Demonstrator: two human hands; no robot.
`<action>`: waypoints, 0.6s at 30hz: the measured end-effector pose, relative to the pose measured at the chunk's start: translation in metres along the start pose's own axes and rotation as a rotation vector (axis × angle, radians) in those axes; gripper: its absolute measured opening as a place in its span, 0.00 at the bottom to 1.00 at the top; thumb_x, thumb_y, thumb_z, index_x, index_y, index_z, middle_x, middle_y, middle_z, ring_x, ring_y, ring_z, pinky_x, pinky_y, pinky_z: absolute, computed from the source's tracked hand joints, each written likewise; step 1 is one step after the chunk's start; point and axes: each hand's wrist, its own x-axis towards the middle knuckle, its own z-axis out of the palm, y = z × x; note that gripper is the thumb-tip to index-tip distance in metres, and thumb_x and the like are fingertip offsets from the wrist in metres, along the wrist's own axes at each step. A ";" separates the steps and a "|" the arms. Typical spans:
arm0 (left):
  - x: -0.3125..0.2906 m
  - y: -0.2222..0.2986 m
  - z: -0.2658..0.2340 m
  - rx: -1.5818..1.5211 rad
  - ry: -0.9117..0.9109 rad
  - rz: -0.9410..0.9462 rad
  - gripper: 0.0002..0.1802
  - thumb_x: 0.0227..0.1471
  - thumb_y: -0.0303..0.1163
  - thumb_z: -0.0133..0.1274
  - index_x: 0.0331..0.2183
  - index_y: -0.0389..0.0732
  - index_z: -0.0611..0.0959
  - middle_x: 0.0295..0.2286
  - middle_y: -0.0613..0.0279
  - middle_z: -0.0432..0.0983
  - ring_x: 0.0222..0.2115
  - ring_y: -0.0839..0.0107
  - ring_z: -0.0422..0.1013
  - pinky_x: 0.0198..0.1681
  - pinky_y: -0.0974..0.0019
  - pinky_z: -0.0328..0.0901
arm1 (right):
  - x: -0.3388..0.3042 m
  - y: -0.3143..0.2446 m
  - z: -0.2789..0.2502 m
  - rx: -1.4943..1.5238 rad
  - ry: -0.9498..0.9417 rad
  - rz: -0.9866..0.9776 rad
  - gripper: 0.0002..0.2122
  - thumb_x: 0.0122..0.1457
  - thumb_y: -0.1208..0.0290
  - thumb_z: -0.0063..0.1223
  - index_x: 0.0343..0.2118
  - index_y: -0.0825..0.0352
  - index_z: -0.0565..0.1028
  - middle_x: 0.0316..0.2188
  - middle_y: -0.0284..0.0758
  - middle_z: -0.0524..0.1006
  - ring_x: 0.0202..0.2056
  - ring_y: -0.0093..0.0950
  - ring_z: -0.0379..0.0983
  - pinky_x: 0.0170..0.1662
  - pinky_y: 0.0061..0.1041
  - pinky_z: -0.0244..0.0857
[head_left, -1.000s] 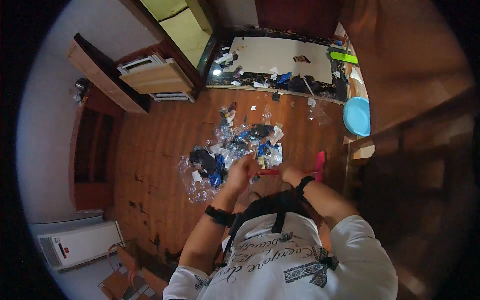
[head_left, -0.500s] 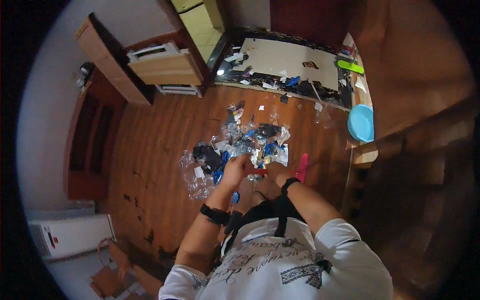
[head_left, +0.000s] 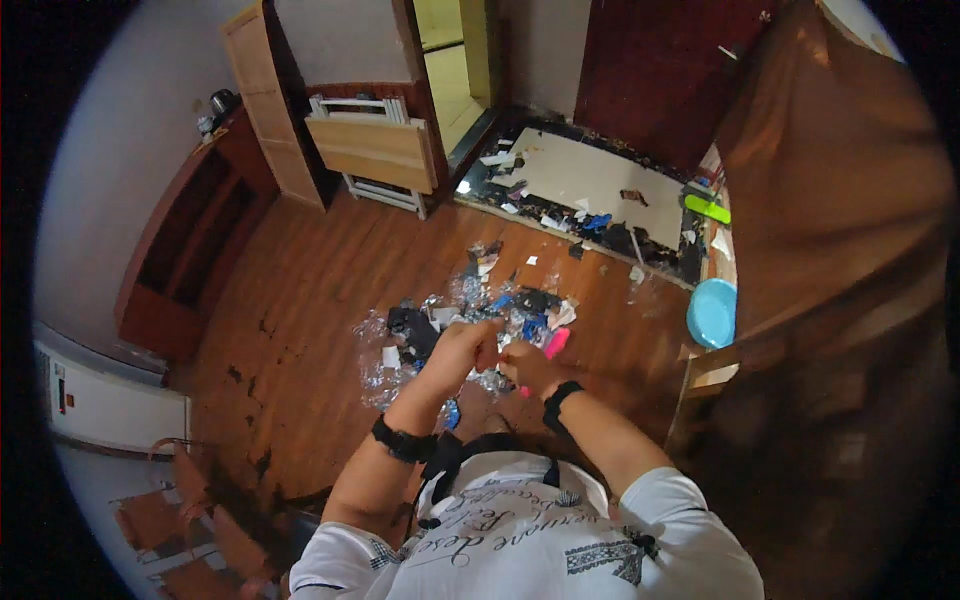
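My left hand (head_left: 464,350) and my right hand (head_left: 527,367) are close together in front of my body, both with curled fingers. Between them runs a red stick-like handle, plain a moment earlier but now mostly hidden by the fingers. Just past the right hand shows a bright pink, rounded piece (head_left: 557,343); whether it joins the handle I cannot tell. Under and beyond the hands, a litter heap of clear plastic (head_left: 467,290), black scraps (head_left: 410,328), white paper (head_left: 390,357) and blue bits (head_left: 452,414) lies on the wooden floor (head_left: 300,300).
More scraps lie on the black-bordered pale floor panel (head_left: 580,180) before the dark red door (head_left: 660,80). A light-blue basin (head_left: 712,313) and a green brush-like thing (head_left: 707,208) are at the right, beside a brown curtain (head_left: 830,180). A folded table (head_left: 370,152) leans at the back left.
The view has tilted up and shifted, showing more of the door. My hands have come closer together, and the pink piece now appears nearer the right hand.
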 end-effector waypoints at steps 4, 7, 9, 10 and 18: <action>-0.018 -0.006 0.034 0.023 -0.062 -0.031 0.28 0.55 0.40 0.41 0.06 0.41 0.66 0.08 0.63 0.59 0.15 0.70 0.60 0.25 0.67 0.58 | -0.049 0.019 -0.014 -0.248 -0.123 0.073 0.04 0.46 0.73 0.53 0.25 0.66 0.73 0.21 0.39 0.73 0.26 0.33 0.71 0.31 0.32 0.62; -0.039 -0.032 0.046 0.010 -0.048 -0.088 0.26 0.54 0.40 0.41 0.09 0.39 0.69 0.11 0.62 0.63 0.16 0.69 0.61 0.25 0.65 0.57 | -0.086 0.005 -0.015 -0.346 -0.310 0.261 0.04 0.45 0.73 0.53 0.25 0.63 0.73 0.23 0.38 0.74 0.28 0.33 0.71 0.33 0.32 0.62; -0.052 -0.059 0.049 0.010 0.013 -0.142 0.24 0.54 0.40 0.41 0.13 0.37 0.72 0.13 0.62 0.65 0.17 0.69 0.61 0.24 0.64 0.57 | -0.104 -0.018 -0.016 -0.365 -0.390 0.256 0.05 0.44 0.72 0.54 0.26 0.62 0.74 0.28 0.37 0.75 0.33 0.32 0.71 0.34 0.33 0.62; -0.059 -0.073 0.047 0.085 0.040 -0.145 0.23 0.54 0.41 0.41 0.15 0.37 0.74 0.13 0.61 0.65 0.17 0.69 0.62 0.24 0.64 0.57 | -0.113 -0.017 -0.006 -0.162 -0.316 0.266 0.07 0.45 0.72 0.54 0.30 0.61 0.74 0.32 0.37 0.75 0.36 0.32 0.70 0.36 0.32 0.62; -0.061 -0.089 0.033 0.385 0.075 -0.188 0.24 0.53 0.47 0.42 0.20 0.37 0.77 0.16 0.60 0.69 0.19 0.69 0.66 0.25 0.65 0.60 | -0.141 0.019 0.041 -0.056 -0.158 0.184 0.22 0.47 0.63 0.56 0.47 0.60 0.69 0.48 0.33 0.69 0.47 0.26 0.64 0.47 0.25 0.61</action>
